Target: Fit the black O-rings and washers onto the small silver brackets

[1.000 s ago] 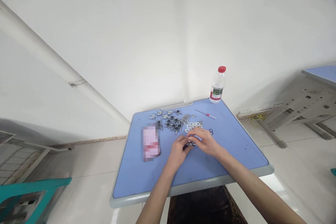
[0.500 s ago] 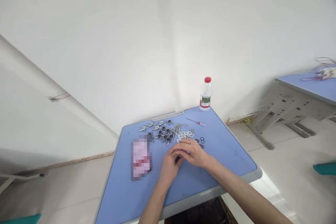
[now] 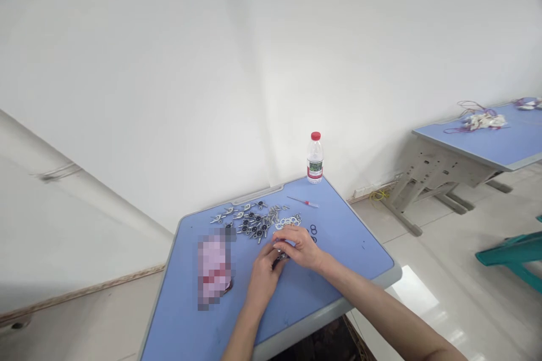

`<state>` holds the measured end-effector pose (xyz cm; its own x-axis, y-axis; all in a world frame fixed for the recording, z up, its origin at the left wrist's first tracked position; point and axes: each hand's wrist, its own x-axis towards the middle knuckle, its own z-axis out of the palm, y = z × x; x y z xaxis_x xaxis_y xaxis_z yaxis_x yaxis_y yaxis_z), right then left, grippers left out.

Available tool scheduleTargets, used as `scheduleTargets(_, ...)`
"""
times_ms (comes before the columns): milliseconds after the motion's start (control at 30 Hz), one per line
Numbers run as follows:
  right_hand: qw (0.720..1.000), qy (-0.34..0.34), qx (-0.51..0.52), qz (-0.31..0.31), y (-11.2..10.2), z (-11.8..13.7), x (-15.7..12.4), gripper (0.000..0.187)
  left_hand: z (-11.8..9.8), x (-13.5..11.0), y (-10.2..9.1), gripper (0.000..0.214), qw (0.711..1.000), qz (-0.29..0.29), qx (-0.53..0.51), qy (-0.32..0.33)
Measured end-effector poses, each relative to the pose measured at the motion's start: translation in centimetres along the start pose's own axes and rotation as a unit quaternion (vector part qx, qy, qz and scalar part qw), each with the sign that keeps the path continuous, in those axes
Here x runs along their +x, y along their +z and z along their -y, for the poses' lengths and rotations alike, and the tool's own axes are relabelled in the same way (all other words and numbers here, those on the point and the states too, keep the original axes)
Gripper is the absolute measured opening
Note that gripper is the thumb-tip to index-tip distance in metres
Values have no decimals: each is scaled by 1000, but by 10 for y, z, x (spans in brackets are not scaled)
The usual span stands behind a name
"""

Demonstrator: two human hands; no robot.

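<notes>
Over the middle of the blue table [image 3: 339, 271], my left hand [image 3: 263, 273] is closed round a small dark and metal part [image 3: 282, 257], mostly hidden by the fingers. My right hand [image 3: 301, 245] arches over the same part from the right, its thumb and fingers pinched at the top; whether it grips the part or something smaller is hidden. Just beyond my hands lies a group of metal parts with black round centres [image 3: 255, 224]. Flat pale metal plates [image 3: 285, 223] lie close to my right fingertips, and black rings [image 3: 313, 229] lie beside that hand, partly covered.
A clear bottle with a red cap [image 3: 315, 159] stands at the far right corner. A thin red-and-clear screwdriver-like tool [image 3: 305, 202] lies before it. Small metal pins [image 3: 274, 213] lie mid-table; a blurred pink item [image 3: 214, 268] lies left. A second table [image 3: 474, 144] stands to the right.
The view has swung to the right, so the table sits further left. My hands stay together; the fingers have shifted slightly, and more of the metal part shows between them.
</notes>
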<state>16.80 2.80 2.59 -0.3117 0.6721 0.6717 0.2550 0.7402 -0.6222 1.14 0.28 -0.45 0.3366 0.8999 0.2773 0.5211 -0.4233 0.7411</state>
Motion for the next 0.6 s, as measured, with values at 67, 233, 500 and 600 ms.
scheduleTargets(67,1000,1,-7,-10,2,-1,-3,21,-2,-1,0,24,1000,-1,9,-3)
scheduleTargets(233,1000,5,-17,-22,9,-5,-8,15,-7,-4,0,28,1000,2,10,-6)
scheduleTargets(500,1000,14,12,22,-5,-2,-8,19,-6,-5,0,20,1000,8,21,-18)
scheduleTargets(600,998,11,29,46,-10,0,-9,22,-6,-6,1,18,1000,5,21,-23)
